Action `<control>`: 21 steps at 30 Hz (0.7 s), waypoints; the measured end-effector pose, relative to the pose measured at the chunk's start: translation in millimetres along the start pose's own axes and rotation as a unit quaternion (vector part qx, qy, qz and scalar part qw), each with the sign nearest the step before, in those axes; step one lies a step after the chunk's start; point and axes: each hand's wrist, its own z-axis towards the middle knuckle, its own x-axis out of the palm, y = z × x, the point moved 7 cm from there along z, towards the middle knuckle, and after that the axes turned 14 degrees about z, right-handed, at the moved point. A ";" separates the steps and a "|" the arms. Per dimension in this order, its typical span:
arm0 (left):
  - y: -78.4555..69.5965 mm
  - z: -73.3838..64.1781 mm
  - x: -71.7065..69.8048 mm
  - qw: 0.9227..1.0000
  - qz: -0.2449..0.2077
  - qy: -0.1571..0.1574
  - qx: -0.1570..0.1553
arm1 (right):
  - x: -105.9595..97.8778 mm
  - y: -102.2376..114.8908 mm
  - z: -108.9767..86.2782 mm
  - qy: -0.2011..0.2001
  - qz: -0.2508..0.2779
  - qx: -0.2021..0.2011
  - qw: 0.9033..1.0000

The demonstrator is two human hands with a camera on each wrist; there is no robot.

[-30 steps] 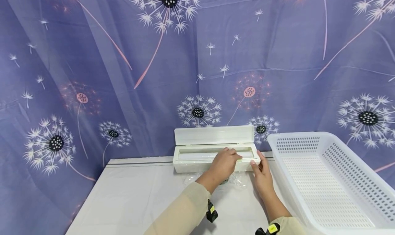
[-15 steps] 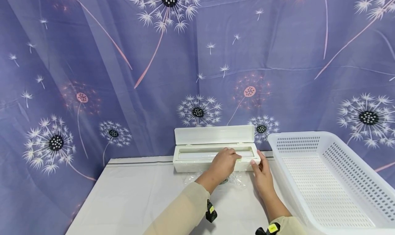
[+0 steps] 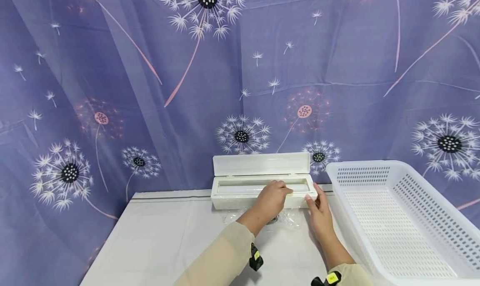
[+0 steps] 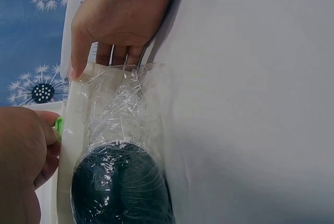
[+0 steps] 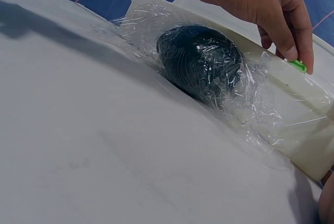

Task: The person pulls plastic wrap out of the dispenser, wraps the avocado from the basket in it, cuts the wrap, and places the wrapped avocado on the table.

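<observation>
While left hand (image 3: 271, 199) pinches one tab (image 5: 299, 66), right hand (image 3: 320, 220) grips one box (image 3: 234, 204).

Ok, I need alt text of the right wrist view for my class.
The left hand pinches a small green piece at the edge of a long cream box. Beside the box, on a white surface, lies a dark rounded object wrapped in clear film; part of the right hand shows lower right.

Dandelion-print curtain (image 3: 240, 77) — seemingly cloth-covered table (image 3: 165, 232)
</observation>
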 end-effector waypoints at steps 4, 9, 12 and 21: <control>0.9 -0.6 0.5 1.000 -0.002 -0.003 0.004 | -0.5 -1.3 1.1 0.002 0.005 0.003 1.000; 1.7 -1.6 0.1 1.000 -0.007 0.001 0.008 | -0.3 -0.7 0.8 0.007 0.007 -0.003 1.000; 2.0 -2.4 -0.5 1.000 -0.010 0.003 0.008 | -0.1 0.5 -0.5 0.005 0.000 -0.011 1.000; 3.4 -3.4 -2.5 1.000 0.011 -0.007 0.000 | 0.5 2.1 -1.3 0.005 0.005 -0.025 1.000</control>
